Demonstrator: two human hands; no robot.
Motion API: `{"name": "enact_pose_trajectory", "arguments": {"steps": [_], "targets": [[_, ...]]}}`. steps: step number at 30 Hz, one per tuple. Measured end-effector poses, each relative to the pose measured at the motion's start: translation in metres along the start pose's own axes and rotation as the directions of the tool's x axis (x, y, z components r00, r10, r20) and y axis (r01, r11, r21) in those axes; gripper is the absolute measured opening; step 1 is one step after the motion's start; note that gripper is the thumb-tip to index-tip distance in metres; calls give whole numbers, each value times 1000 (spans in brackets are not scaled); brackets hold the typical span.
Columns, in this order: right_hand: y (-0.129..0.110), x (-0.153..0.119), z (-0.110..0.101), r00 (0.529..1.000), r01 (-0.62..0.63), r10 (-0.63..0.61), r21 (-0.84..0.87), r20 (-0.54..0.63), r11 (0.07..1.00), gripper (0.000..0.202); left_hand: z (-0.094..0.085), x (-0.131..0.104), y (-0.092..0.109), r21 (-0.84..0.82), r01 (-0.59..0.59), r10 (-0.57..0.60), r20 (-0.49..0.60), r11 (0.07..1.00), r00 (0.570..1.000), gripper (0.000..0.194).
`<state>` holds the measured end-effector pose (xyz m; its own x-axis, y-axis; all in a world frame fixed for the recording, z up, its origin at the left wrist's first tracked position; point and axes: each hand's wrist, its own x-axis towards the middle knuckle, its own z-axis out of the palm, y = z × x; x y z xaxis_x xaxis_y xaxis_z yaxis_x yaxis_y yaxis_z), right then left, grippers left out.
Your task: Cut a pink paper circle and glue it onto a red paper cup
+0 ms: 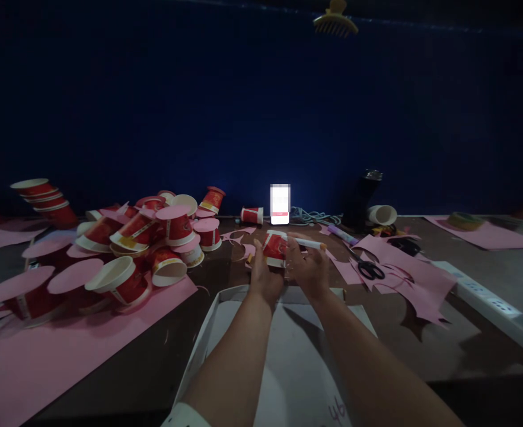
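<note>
A red and white paper cup (274, 249) is in my left hand (264, 276), whose fingers wrap around its near and left side. My right hand (309, 268) is closed at the cup's right side, with a white pen-like stick (303, 242) with an orange end lying along its fingers. The stick points right, away from the cup. My right fingertips seem to meet the cup; their exact contact is hard to make out. Below both forearms lies a shallow white box lid (219, 305).
Many red paper cups (130, 228), several with pink paper discs, are heaped at left beside stacked cups (48, 201). Pink paper scraps (421, 284), black scissors (370, 270), a purple tube (342, 235) and a power strip (484, 296) lie at right. A lit phone (280, 204) stands behind.
</note>
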<state>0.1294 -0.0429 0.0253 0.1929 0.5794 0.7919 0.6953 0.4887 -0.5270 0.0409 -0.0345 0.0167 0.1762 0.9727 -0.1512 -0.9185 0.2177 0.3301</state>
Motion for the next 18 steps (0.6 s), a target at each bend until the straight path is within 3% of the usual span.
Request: {"name": "enact_pose_trajectory", "arguments": {"steps": [12, 15, 18], "targets": [[-1, -1, -1, 1000, 2, -3, 21, 28, 1000, 24, 1, -1, 1, -22, -11, 11, -13, 1000, 1000, 47], [-7, 1, -3, 995, -96, 93, 127, 30, 987, 25, 0, -1, 2, -7, 6, -6, 51, 1000, 999, 50], [-8, 5, -2, 964, -251, 267, 305, -13, 919, 28, 1, 0, 2, 6, -3, 2, 60, 1000, 998, 50]]}}
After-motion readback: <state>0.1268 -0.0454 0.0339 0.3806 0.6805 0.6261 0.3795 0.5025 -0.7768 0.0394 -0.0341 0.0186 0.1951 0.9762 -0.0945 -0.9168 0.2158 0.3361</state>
